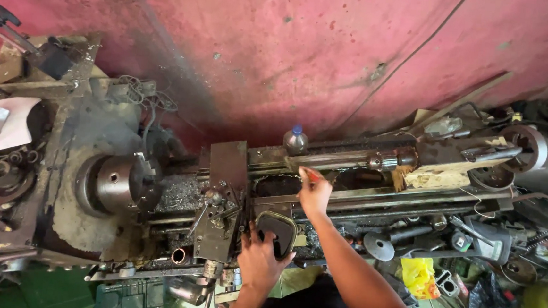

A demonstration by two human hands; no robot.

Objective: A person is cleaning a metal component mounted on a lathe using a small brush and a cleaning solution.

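Left hand [260, 259] flat and spread on a dark rounded tray [276, 231], fingers loose, pressing rather than gripping. Tray sitting on the front edge of the lathe, right of the chuck [117, 183] and a bit nearer the body. Right hand [314, 192] pinched shut around a small red-tipped tool [311, 174], further right of the chuck, up over the lathe bed [374, 196]. Can't tell what the tip is doing, too small.

Probably best to keep that left palm planted so the tray doesn't skid on the oily metal, and to work the red tool with short strokes. Worth keeping sleeves and fingers away from the chuck side too.

Just right of the chuck: tool post [221, 214], with swarf [181, 196] piled between the two. Further right and back: plastic bottle with a blue cap [295, 138]. Far right of the chuck: tailstock [454, 157], then a heap of greasy parts and a yellow bag [418, 275] lower down. Behind the chuck, a scuffed pink wall [294, 46]. Grimy everywhere, loads of loose bits.
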